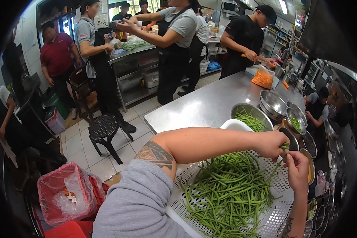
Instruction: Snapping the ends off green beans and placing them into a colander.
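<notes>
My left hand (pixel 270 144) reaches across from the left and is closed around some green bean pieces (pixel 285 146), whose cut ends poke out by the thumb. Close against it, my right hand (pixel 297 170) pinches a long green bean (pixel 275 170) between thumb and fingers. Both hands are over the far right rim of a white perforated plastic basket (pixel 281 205). A large heap of long green beans (pixel 226 190) fills much of that basket. Just beyond the left forearm, a steel colander (pixel 237 109) holds shorter green bean pieces (pixel 250 121).
A steel table (pixel 193 110) stretches away, with steel bowls (pixel 273 102) and a bag of shredded orange vegetable (pixel 262 78). Across it a person in black (pixel 244 38) works with a tool. A lined red bin (pixel 67 193) and black stool (pixel 104 128) stand left. Several other people are around.
</notes>
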Demonstrator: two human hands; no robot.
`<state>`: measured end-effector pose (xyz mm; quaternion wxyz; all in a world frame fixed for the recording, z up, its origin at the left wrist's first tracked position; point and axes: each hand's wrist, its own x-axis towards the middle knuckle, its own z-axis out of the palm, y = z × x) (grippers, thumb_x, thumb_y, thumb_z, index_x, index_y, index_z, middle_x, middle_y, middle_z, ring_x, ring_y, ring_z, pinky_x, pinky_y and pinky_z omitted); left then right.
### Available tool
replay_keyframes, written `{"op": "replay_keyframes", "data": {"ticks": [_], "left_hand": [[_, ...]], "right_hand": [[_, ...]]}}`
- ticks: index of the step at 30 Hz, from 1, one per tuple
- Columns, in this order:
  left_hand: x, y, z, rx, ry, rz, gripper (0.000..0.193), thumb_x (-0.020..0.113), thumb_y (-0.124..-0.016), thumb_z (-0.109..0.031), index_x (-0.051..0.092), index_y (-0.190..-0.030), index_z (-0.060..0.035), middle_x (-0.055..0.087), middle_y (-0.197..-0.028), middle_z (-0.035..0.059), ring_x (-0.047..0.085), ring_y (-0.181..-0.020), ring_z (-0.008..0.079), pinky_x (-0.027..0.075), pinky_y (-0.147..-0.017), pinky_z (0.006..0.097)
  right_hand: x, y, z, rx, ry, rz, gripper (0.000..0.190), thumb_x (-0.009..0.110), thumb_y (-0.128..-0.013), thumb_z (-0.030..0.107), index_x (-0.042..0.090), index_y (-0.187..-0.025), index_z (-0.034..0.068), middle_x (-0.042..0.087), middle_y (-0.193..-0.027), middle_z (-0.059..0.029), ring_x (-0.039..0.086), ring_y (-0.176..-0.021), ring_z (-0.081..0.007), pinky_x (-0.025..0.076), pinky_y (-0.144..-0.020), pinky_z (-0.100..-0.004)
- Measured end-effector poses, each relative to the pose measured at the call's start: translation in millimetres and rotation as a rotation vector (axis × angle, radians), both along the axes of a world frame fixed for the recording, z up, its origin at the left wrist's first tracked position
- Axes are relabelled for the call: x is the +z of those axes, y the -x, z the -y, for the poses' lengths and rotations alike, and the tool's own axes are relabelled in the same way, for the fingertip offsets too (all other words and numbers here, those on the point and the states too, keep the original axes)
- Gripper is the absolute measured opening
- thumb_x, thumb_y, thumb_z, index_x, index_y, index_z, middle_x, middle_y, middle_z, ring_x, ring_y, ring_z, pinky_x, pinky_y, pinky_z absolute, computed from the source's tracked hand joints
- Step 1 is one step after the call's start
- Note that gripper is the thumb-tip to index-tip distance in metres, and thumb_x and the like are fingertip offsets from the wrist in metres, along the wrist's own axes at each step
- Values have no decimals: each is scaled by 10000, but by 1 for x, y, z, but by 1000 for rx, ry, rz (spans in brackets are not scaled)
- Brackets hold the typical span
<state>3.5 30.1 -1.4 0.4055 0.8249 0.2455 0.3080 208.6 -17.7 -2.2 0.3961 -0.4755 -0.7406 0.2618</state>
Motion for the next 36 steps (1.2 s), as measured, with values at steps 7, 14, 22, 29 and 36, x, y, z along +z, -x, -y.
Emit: {"op": "replay_keyframes", "data": {"ticks": [7,14,22,29,36], "left_hand": [[-9,-2,-7,66,-180,-67,282,674,-878,-234,648,-861,46,664,-792,237,664,-801,390,509,-724,437],[-12,-5,-6,77,-294,-113,230,666,-830,-182,670,-861,46,667,-800,251,659,-798,407,513,-728,446],[-9,-6,-5,23,-303,-265,233,667,-811,-225,702,-804,5,679,-768,227,666,-767,396,528,-709,444],[-5,0,3,81,-398,-86,190,649,-813,-155,650,-837,34,662,-769,232,655,-761,407,515,-692,445],[-2,-19,18,91,-525,173,249,639,-748,-57,558,-978,-9,651,-816,211,647,-814,427,511,-700,466]], "right_hand": [[3,10,6,1,-212,25,101,617,-908,26,662,-966,-44,633,-831,-65,592,-720,-125,472,-614,-269],[8,11,11,109,-276,309,68,592,-829,-27,632,-877,-52,626,-853,-127,615,-715,-222,464,-594,-305],[7,9,10,191,-308,378,88,577,-796,-36,627,-867,-44,617,-832,-152,616,-705,-293,455,-591,-334],[0,11,5,29,-279,217,30,547,-875,-9,568,-855,-17,589,-779,-78,589,-665,-184,439,-579,-302],[-9,-17,-14,-207,-112,-355,159,543,-995,151,544,-868,55,554,-753,10,488,-563,-42,378,-494,-199]]}}
